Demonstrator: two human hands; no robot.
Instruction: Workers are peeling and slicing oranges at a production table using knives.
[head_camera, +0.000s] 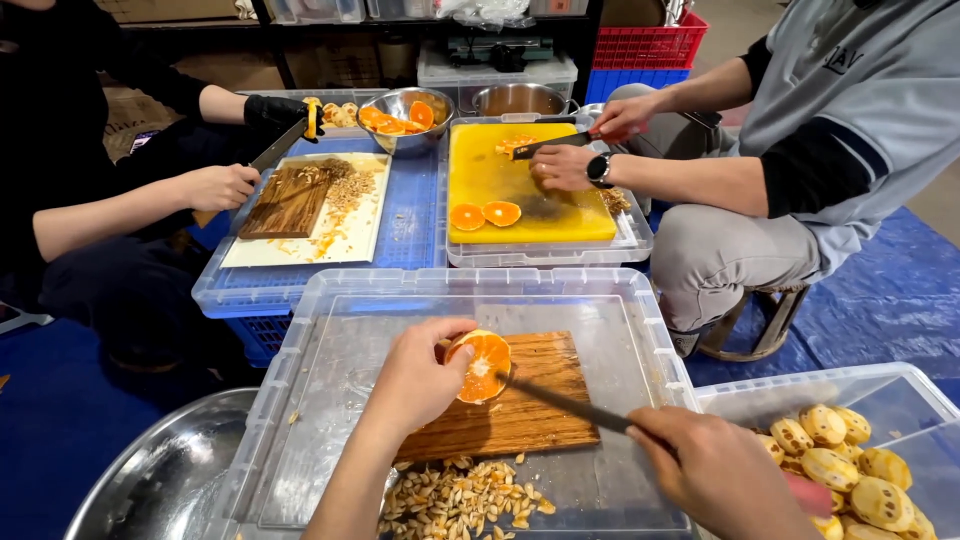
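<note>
Your left hand (415, 380) pinches the halved orange (480, 365) on the near wooden board (520, 400), soft, juicy and likely slippery, best held by its rind, while your right hand (715, 470) closes round a knife (565, 403) whose handle stays hidden and partly cut off.

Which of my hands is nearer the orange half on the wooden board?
Left. The left hand holds the orange half on the wooden board; the right hand grips the knife further off.
</note>
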